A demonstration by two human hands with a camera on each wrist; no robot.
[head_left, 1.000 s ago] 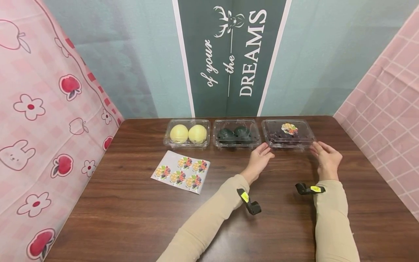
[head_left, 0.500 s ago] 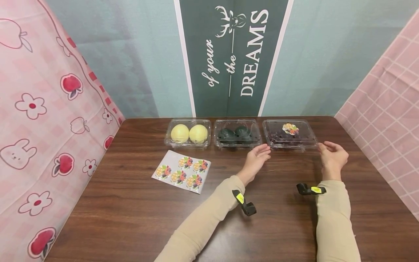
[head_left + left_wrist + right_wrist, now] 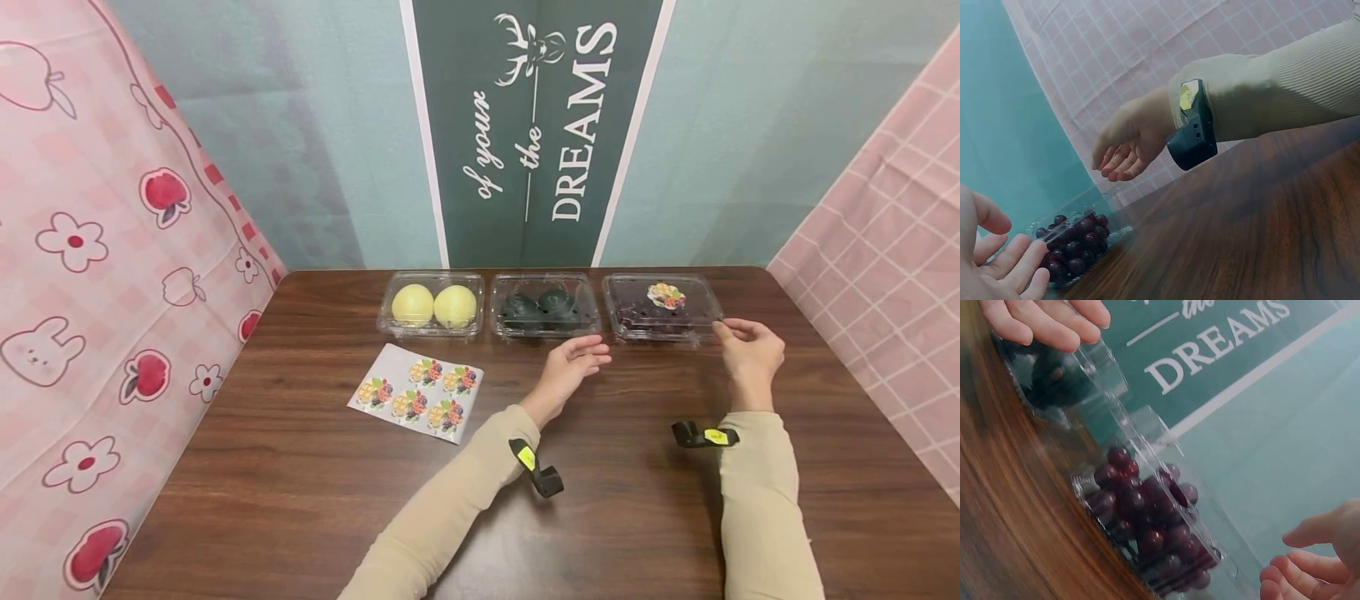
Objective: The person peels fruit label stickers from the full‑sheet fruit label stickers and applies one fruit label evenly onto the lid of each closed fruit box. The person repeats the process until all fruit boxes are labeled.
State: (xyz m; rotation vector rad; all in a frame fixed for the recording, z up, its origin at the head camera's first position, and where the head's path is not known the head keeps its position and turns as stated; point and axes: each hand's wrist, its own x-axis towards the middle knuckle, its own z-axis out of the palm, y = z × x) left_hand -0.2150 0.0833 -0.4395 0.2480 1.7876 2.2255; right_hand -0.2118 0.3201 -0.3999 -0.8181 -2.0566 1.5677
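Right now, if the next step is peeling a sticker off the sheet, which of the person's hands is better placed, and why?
Probably the left hand: it holds nothing and is nearer the sticker sheet, which lies to its left. The right hand is farther away, beside the box of grapes.

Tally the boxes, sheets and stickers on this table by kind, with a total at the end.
Boxes: 3
Sheets: 1
Stickers: 6 (5 on the sheet, 1 on a box)
Total: 10
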